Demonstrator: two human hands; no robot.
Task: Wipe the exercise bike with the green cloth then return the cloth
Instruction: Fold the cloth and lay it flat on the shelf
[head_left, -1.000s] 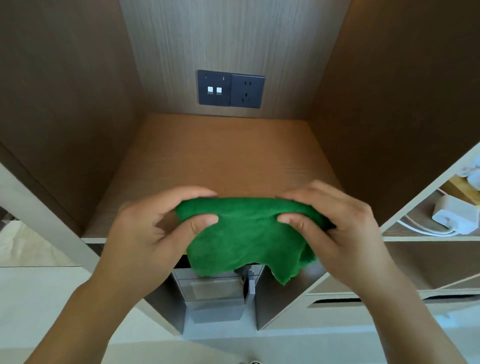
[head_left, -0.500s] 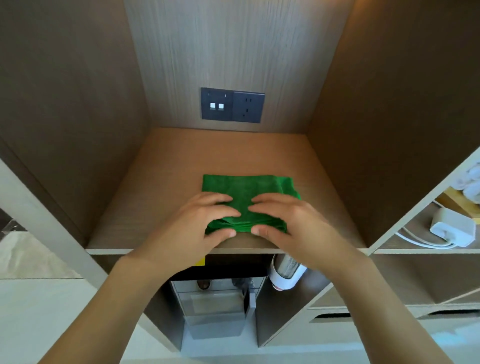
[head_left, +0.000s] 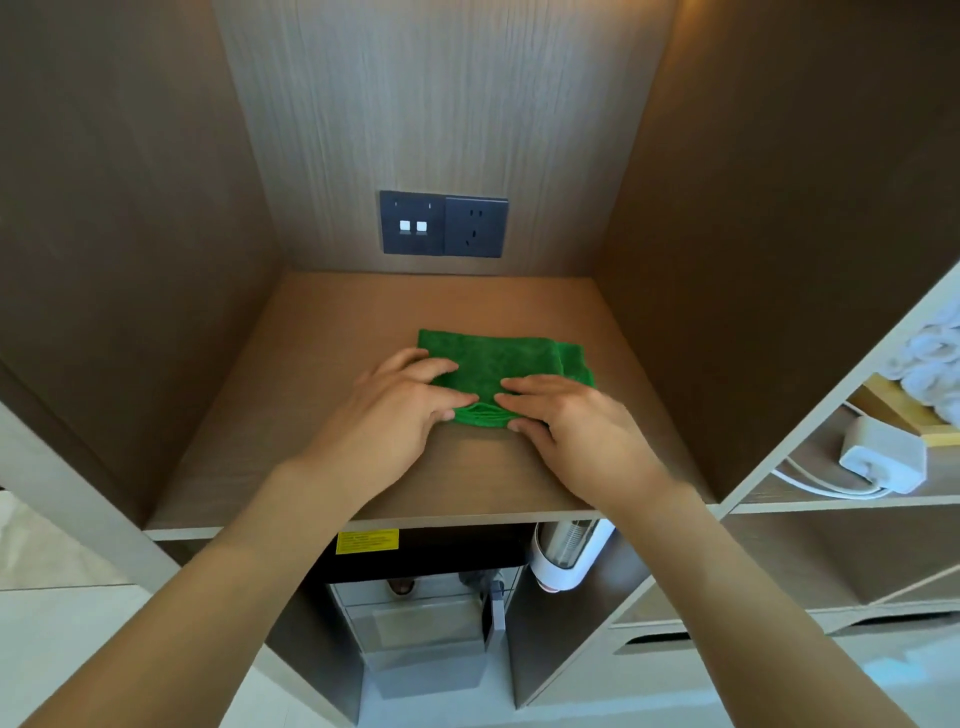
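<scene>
The folded green cloth (head_left: 498, 358) lies flat on the wooden shelf (head_left: 311, 415) of an open cabinet niche, about midway back. My left hand (head_left: 395, 410) rests on the cloth's near left part with fingers stretched over it and the thumb at its front edge. My right hand (head_left: 571, 426) lies on the near right part in the same way, thumb against the front fold. Both hands press the cloth down onto the shelf. The exercise bike is out of view.
A dark switch and socket panel (head_left: 443, 224) sits on the niche's back wall. To the right, a side shelf holds a white power adapter (head_left: 883, 457) with cable and rolled white towels (head_left: 930, 358). Below the shelf hang a white cup dispenser (head_left: 566, 556) and an appliance with a yellow label (head_left: 367, 541).
A second ago both hands held the cloth in the air in front of the shelf. They laid it on the shelf, then slid it a little farther back.
</scene>
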